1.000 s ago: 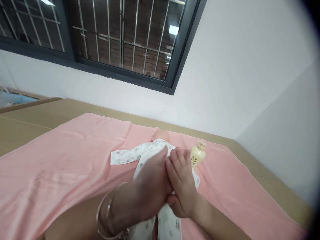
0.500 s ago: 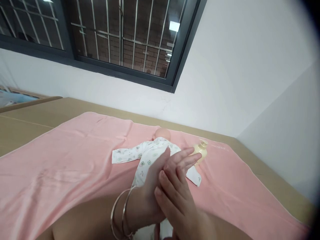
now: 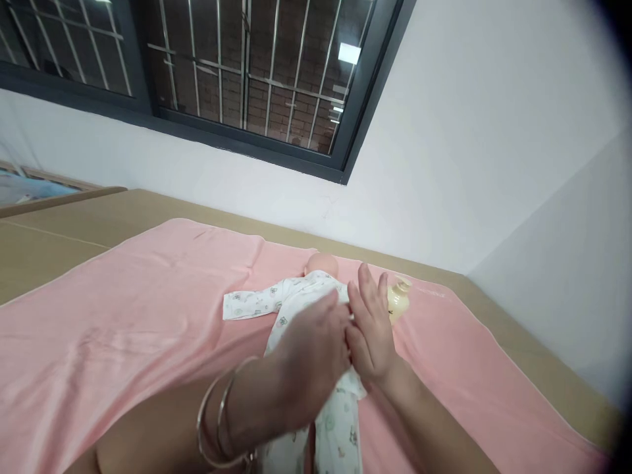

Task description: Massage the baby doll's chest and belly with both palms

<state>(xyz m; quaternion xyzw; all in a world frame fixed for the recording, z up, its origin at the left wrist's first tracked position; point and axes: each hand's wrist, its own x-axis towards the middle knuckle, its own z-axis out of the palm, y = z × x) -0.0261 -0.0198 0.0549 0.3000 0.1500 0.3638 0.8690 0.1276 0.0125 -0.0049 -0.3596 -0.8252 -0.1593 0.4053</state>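
My left hand (image 3: 311, 359), with thin bangles at its wrist, is pressed against the palm side of my right hand. It is blurred, and its fingers are mostly hidden. The right hand (image 3: 372, 326) points upward with fingers stretched and spread. Both are above a baby doll (image 3: 320, 264) lying on its back or front, which I cannot tell, in white printed clothes (image 3: 251, 304). One sleeve reaches out to the left; the hands cover part of the torso. Just right of my right fingers is a pale yellow bottle (image 3: 399, 299), partly hidden.
Beneath the doll a pink blanket (image 3: 148, 296) is spread with folds over a tan surface (image 3: 64, 237). A white wall (image 3: 419, 178) rises behind, with a dark-framed barred window (image 3: 343, 161). Something light blue (image 3: 39, 187) lies beyond a ledge at far left.
My hands have shifted against each other: the right has moved up with its fingers spreading, and the left has turned its back toward me. More of the doll's legs shows.
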